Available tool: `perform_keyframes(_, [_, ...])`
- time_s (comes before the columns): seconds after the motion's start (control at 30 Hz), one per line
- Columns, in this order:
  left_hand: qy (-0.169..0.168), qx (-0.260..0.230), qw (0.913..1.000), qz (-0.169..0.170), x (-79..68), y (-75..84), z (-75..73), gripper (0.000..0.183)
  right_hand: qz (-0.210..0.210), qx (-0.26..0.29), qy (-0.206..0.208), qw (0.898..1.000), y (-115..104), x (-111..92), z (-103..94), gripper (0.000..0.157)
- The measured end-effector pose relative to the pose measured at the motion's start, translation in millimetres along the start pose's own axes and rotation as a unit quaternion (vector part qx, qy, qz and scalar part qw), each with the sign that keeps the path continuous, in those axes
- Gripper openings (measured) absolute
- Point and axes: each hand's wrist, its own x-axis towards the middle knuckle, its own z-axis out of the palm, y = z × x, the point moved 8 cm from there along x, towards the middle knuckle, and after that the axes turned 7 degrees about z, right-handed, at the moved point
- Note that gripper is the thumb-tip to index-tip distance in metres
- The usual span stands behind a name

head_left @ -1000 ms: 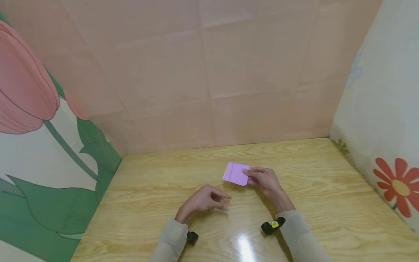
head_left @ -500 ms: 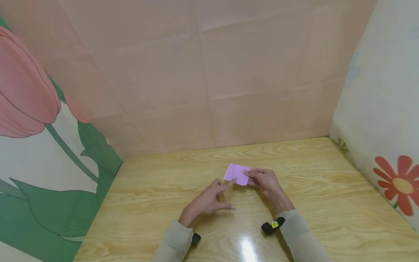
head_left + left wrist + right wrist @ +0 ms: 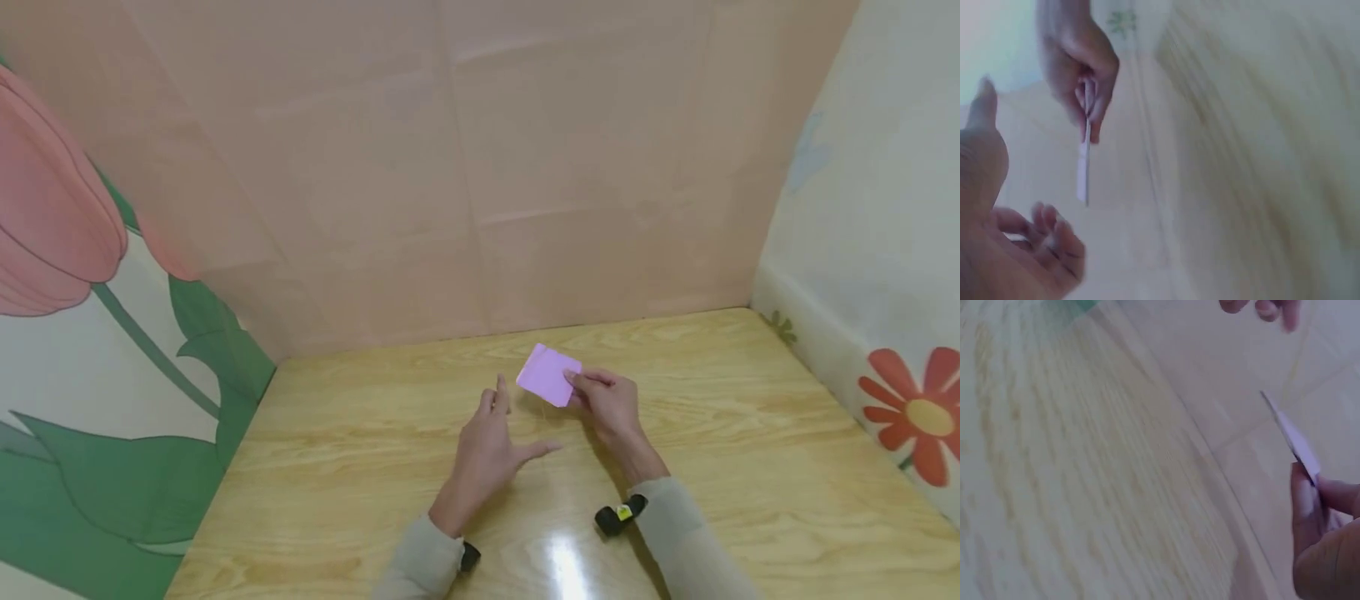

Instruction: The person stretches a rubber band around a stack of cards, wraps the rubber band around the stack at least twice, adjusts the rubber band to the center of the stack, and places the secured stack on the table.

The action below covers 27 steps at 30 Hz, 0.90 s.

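Note:
My right hand [image 3: 613, 410] pinches a thin lilac square [image 3: 546, 377] by its right edge, above the table. The square has rounded corners and a faint line along its far left side; its exact kind cannot be told. Edge-on in the left wrist view, the lilac square [image 3: 1084, 167] looks very slim between thumb and fingers. To its left and nearer the camera, my left hand [image 3: 483, 454] is held with the thumb spread wide and fingers pointing forward, apart from the square. Some left fingers [image 3: 1266, 309] appear at the top of the right wrist view.
A wood-grain table [image 3: 337, 433] lies under both hands. Behind it hangs a creased pinkish covering [image 3: 360, 208]. Painted walls stand at both sides, with a tulip [image 3: 56, 192] on the left and a red flower [image 3: 926, 417] on the right.
My left hand has spread and moved forward, crossed the square's near corner half a second ago, then drawn clear of it. The right hand has lifted and turned the square slightly.

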Motion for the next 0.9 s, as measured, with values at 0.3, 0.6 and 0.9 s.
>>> perform_keyframes(0.3, [0.005, -0.532, 0.8128, -0.238, -1.0, -45.4, 27.9, 0.074, -0.085, 0.05, -0.106, 0.989, -20, -9, 19.7, 0.009])
perform_keyframes(0.6, [0.038, -0.674, 0.6865, -0.27, -2.2, -57.7, 31.7, 0.03, -0.049, -0.01, -0.257, 0.965, -8, -15, 36.3, 0.01])
perform_keyframes(0.9, [0.048, -0.652, 0.7006, -0.286, -3.5, -66.0, 31.1, 0.033, -0.044, -0.039, -0.311, 0.949, -8, -17, 38.5, 0.01])
